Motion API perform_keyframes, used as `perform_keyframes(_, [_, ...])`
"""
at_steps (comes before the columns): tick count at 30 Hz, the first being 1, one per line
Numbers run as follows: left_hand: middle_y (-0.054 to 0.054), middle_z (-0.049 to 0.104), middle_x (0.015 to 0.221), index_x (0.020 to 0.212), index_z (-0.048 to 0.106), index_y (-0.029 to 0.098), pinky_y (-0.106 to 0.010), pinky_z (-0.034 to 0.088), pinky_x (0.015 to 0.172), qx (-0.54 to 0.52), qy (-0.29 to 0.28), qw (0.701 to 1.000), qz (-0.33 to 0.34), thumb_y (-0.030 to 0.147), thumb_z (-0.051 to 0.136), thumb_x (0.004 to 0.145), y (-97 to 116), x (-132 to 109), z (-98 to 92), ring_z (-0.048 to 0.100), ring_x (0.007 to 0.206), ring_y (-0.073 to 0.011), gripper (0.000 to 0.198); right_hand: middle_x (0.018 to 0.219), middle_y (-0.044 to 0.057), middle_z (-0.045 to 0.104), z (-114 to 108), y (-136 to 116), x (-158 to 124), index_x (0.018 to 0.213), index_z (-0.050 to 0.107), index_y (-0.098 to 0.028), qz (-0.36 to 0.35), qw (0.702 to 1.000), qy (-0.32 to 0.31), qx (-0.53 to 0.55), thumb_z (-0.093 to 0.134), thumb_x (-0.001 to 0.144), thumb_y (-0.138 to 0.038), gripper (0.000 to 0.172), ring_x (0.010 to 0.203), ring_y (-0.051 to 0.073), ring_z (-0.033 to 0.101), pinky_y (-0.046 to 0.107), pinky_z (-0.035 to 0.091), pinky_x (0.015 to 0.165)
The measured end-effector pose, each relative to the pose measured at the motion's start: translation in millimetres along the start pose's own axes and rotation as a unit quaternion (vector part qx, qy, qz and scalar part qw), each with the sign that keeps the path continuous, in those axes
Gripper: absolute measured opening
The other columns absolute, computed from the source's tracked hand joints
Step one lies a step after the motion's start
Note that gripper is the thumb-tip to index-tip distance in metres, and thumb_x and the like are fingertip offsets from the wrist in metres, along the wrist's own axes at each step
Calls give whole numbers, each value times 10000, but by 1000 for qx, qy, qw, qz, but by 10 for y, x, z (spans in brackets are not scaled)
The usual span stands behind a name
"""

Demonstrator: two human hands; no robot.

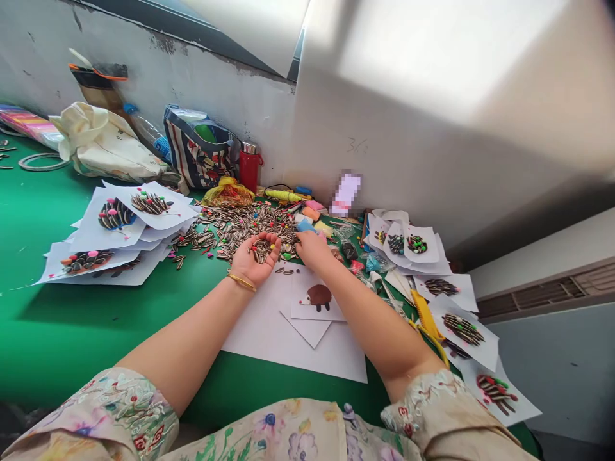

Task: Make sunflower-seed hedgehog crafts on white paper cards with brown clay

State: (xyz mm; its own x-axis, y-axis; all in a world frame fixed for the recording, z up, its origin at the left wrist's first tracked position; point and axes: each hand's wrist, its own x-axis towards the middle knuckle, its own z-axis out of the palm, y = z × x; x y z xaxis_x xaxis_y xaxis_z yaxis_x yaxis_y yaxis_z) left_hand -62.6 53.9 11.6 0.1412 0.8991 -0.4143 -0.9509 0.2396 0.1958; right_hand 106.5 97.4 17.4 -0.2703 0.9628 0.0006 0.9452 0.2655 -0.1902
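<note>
Head view: at the bottom of the frame, floral sleeves point(139, 410) are seen, with a green worktop point(52, 349) beyond. Below centre, a white sheet point(269, 330) is laid out, and a card point(307, 279) bearing a brown hedgehog figure point(319, 296) is partly covered by the right forearm. Just above, at mid-frame, striped seeds point(262, 251) are held in the left hand point(255, 259), which is cupped palm up with its fingers curled. The right hand point(314, 250) is lowered to the edge of the seed pile point(240, 221); whether anything is pinched there cannot be told. Seed-covered hedgehog cards are stacked at left point(151, 211) and spread at right, near a yellow cutter point(426, 314). Farther back, towards the upper left, a red flask point(248, 168), a striped bag point(199, 150) and a cream bag point(108, 144) are set against the wall point(269, 105).
</note>
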Motion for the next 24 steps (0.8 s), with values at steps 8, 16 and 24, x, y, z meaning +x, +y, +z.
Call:
perform_keyframes(8, [-92, 666, 836, 871, 603, 136, -338, 624, 771, 1, -4, 1000, -5, 166, 461, 926, -12, 17, -34, 705, 806, -174, 155, 1244, 130, 569, 110, -163, 215, 1226, 617, -211, 1, 1000, 5, -9, 491, 966, -385, 337, 1015, 243, 617, 330, 497, 819])
perform_keyframes(16, [-106, 691, 863, 888, 625, 134, -372, 628, 791, 13, -5, 1000, -11, 128, 477, 899, -77, -18, -26, 721, 843, -200, 149, 1101, 114, 670, -38, -204, 332, 1067, 698, -172, -27, 999, 16, 19, 445, 967, -214, 276, 993, 208, 622, 283, 462, 828])
perform_keyframes(24, [-79, 721, 808, 885, 646, 152, -375, 620, 761, 33, -29, 999, -31, 169, 439, 930, -125, 17, -56, 721, 799, -204, 212, 1001, 19, 735, -431, -434, 35, 1026, 721, -198, -153, 977, 5, 151, 514, 922, -178, 232, 908, 154, 647, 242, 481, 810])
